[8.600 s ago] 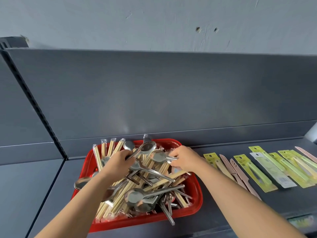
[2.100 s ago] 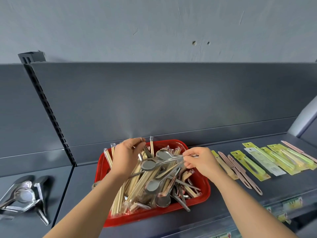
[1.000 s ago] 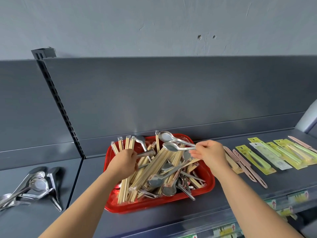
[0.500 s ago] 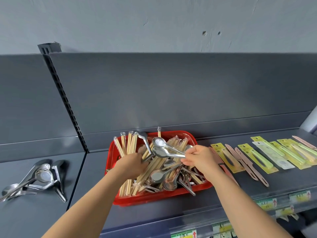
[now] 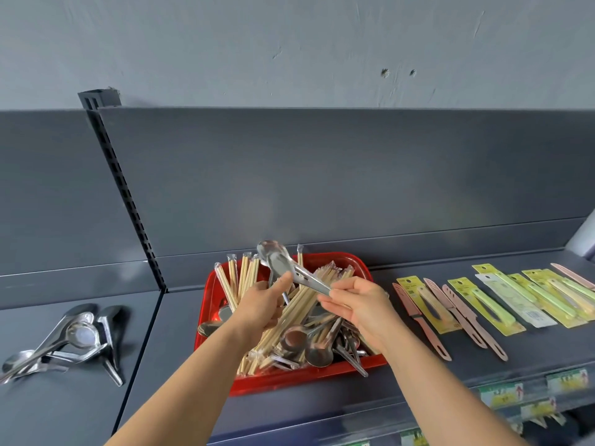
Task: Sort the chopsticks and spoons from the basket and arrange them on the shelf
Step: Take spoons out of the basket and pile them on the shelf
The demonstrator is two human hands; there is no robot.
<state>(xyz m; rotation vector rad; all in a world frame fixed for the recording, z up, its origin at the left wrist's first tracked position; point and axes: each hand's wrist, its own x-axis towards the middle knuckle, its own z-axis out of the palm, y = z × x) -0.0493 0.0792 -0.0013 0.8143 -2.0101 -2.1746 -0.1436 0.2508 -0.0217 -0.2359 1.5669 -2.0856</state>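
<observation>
A red basket [image 5: 212,284] on the dark shelf holds wrapped wooden chopsticks [image 5: 240,278] and loose metal spoons [image 5: 317,347]. Over the basket, a small stack of metal spoons [image 5: 283,268] points up and left. My right hand [image 5: 354,305] pinches the stack by its handle ends. My left hand [image 5: 259,304] grips the same stack lower on the handles, thumb on top, and its fingers curl round another spoon handle. A pile of sorted spoons [image 5: 72,338] lies on the shelf section to the left.
Right of the basket lie pink knives [image 5: 418,320] and several yellow-green carded utensil packs [image 5: 489,299] in a row. A slotted upright post [image 5: 125,194] divides the two shelf sections. Price tags [image 5: 502,391] line the front edge.
Both hands have lifted the spoon stack higher over the basket. My left hand left the chopsticks and rose to grip the spoon handles beside my right hand. The view shifted slightly.
</observation>
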